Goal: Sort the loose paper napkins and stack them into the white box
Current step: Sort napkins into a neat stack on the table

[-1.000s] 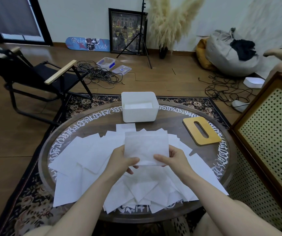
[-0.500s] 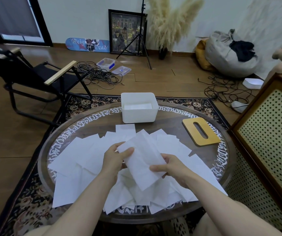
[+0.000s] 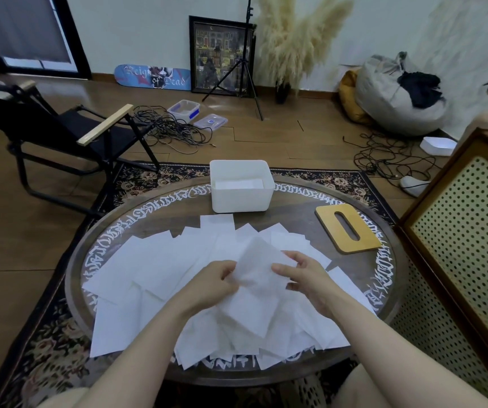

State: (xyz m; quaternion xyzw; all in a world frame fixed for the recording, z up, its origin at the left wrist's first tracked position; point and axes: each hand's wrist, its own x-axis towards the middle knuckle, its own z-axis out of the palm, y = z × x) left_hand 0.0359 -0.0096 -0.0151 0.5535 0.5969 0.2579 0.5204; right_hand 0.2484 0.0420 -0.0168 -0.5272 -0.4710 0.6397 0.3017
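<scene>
1. Round glass-topped table (image 3: 384,278) on a patterned rug; the white box (image 3: 241,198) stands at its far edge, a few napkins already inside.
2. I see my left hand (image 3: 212,282) and right hand (image 3: 306,273) pinching one napkin (image 3: 259,267) above the table's middle.
3. Most loose napkins (image 3: 148,269) still cover the table, so I judge the sorting barely begun.

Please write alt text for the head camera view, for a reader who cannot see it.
Both hands, left hand and right hand, hold one paper napkin above loose napkins spread on a round table. Beyond stand a white box and a wooden slotted lid.
</scene>
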